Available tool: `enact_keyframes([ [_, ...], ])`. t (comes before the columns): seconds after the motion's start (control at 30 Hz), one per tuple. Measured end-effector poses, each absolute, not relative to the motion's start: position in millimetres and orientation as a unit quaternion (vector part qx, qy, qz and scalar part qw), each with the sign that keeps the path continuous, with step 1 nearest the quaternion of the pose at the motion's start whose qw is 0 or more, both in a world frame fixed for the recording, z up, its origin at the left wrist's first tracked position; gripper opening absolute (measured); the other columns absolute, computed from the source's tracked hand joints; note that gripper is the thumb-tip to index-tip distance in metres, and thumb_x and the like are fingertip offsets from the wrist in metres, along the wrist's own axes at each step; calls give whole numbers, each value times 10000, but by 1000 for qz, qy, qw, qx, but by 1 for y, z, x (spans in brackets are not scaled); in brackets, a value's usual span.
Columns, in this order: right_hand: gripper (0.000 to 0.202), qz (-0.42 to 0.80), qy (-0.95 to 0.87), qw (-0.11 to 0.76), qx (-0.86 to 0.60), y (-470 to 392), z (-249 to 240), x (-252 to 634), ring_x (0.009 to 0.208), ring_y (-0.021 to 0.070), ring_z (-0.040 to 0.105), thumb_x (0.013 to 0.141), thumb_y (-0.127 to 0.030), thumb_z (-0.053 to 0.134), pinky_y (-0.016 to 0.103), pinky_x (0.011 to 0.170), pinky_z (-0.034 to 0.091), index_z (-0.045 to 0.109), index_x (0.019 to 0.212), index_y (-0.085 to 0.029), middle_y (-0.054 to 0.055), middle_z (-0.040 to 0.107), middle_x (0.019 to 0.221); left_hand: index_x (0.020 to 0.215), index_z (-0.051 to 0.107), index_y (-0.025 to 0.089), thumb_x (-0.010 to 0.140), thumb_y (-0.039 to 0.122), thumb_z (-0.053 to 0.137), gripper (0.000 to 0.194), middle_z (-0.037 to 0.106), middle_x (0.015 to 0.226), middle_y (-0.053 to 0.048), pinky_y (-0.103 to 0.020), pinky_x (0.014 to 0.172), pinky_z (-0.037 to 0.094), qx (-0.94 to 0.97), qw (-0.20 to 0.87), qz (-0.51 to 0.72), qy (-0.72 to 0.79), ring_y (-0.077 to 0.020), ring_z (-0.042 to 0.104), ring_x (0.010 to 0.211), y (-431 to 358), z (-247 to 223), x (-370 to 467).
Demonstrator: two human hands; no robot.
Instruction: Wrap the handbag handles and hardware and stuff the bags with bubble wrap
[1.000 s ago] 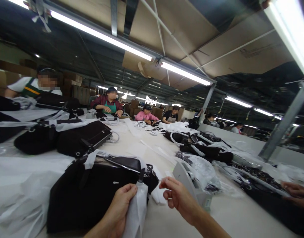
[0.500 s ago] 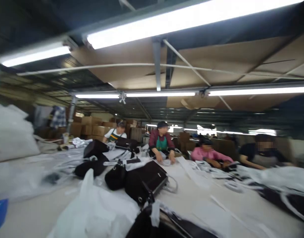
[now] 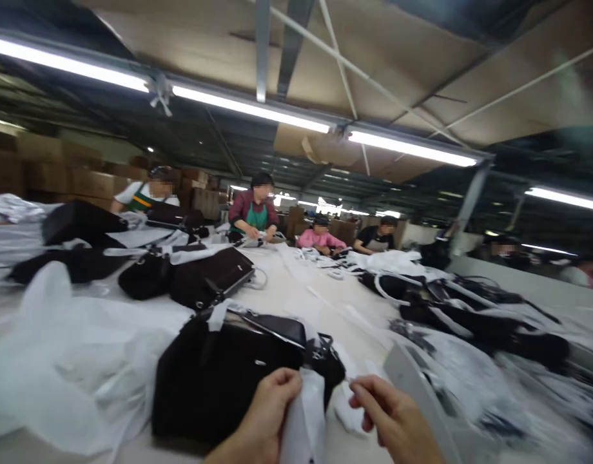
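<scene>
A black handbag (image 3: 223,374) with a small metal plate on its front stands on the table right before me. At its right end hangs a strip of white wrapping paper (image 3: 306,412). My left hand (image 3: 265,412) is closed on the edge of this strip, thumb and fingers pressed together. To the right of the strip, my right hand (image 3: 396,415) is in a pinch, thumb against forefinger. Whatever those fingertips hold, if anything, is too small to make out. White wrapping also covers part of the bag's strap fittings (image 3: 318,348).
Crumpled white sheeting (image 3: 74,367) lies at left. More black bags (image 3: 209,277) sit farther up the table (image 3: 296,290). A grey bin (image 3: 417,386) stands at right beside clear plastic bags (image 3: 480,380). Several co-workers, one in a green apron (image 3: 255,219), work across the table.
The view has swung down and to the right. Both my hands have come into sight at the near black handbag, the left one now gripping the white paper strip.
</scene>
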State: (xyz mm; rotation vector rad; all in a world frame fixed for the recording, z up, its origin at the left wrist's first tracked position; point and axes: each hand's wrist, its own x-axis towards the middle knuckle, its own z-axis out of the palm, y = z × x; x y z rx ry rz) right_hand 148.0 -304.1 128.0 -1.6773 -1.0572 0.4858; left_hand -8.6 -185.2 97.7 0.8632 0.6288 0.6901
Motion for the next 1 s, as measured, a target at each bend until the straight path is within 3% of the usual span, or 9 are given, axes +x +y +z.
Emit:
enact_keyframes([
  [0.13,641,296,-403,531,-684,-296,120,128,643,184,626,687,-780,602,236,517,408,726,738,-154,86,708,717,689,624,175,450,486,883,470,566,580,46,-220,554,359,403,814,304,287,-98,460,562,-188,98,-9],
  [0.3,604,362,-388,584,-615,-265,102,109,508,100,460,610,-722,731,218,498,352,660,649,-123,-13,536,534,666,644,158,466,506,881,466,583,576,28,-219,546,362,421,795,326,291,-101,475,552,-189,99,-13],
  [0.43,526,391,-353,617,-585,-262,106,102,558,97,491,645,-621,778,202,525,373,676,763,-118,-4,596,618,718,687,143,504,459,877,427,644,641,-9,-234,591,415,424,798,322,282,-131,540,604,-190,102,-12],
  [0.57,562,345,-359,631,-595,-267,115,95,501,84,466,633,-649,777,187,470,362,622,812,-139,-36,567,555,879,714,159,623,499,820,438,718,822,-62,-287,755,482,394,836,305,228,-210,635,785,-196,105,-25],
  [0.7,528,402,-365,622,-564,-273,115,95,528,111,561,749,-653,684,207,470,464,587,934,-168,-29,606,641,1024,720,151,767,544,707,470,724,976,-101,-303,887,463,375,895,178,164,-260,635,981,-204,102,-61],
  [0.87,519,421,-404,572,-577,-285,109,107,543,140,628,775,-682,634,187,396,464,563,823,-170,-15,602,658,967,732,125,714,408,800,386,673,831,-45,-179,646,417,370,898,145,187,-129,565,722,-213,92,-90],
  [1.0,569,533,-424,504,-532,-300,102,114,554,143,638,833,-693,549,195,416,469,623,791,-131,60,656,733,952,727,105,622,461,854,502,631,773,-45,-179,605,387,369,904,126,175,-115,519,668,-220,95,-88],
])
